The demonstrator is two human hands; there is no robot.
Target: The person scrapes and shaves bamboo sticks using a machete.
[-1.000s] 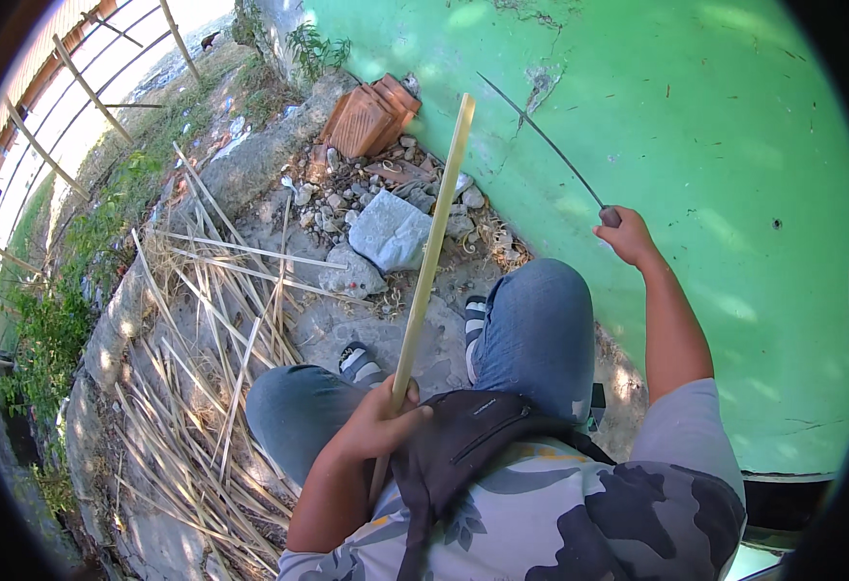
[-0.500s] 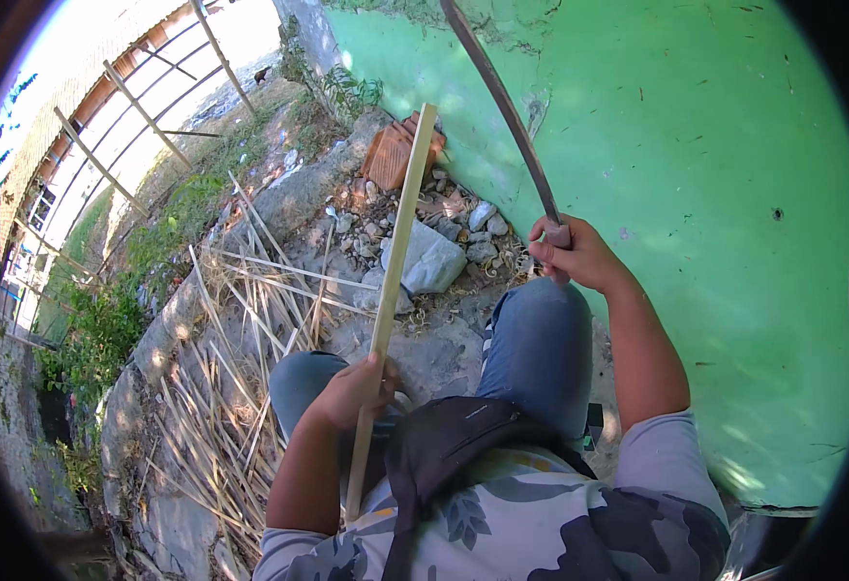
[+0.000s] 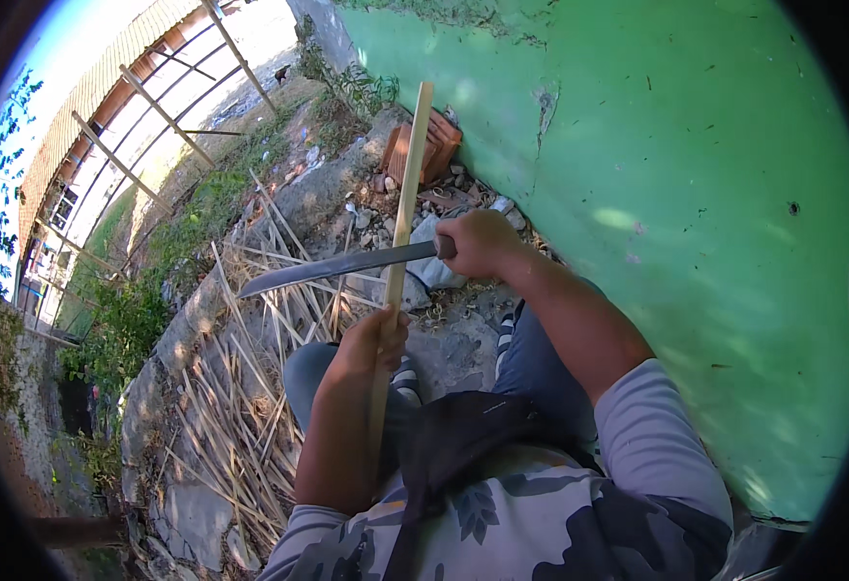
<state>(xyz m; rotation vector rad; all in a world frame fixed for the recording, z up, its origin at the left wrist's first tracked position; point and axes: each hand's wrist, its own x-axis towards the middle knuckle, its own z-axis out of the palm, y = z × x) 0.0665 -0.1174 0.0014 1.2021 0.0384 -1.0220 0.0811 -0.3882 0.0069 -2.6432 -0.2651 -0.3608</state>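
Note:
My left hand (image 3: 374, 341) is wrapped round a long pale strip of split bamboo or wood (image 3: 408, 194), which stands nearly upright in front of me. Its lower end runs down between my forearm and the bag at my waist. In my right hand (image 3: 480, 242) is the short handle of a machete (image 3: 333, 267). The dark blade points left and crosses the strip a little above my left fist. Whether its edge touches the strip or only passes over it, I cannot tell.
Many thin pale strips (image 3: 236, 416) lie heaped on the stone ground at my left. Ahead are stones, a whitish rock (image 3: 436, 263) and reddish-brown tiles (image 3: 423, 150). A green wall (image 3: 676, 252) rises close on my right. Plants (image 3: 120, 324) grow along the left edge.
The machete has come down from its raised position by the wall and now lies across the strip, pointing left. My left hand has moved slightly up with the strip.

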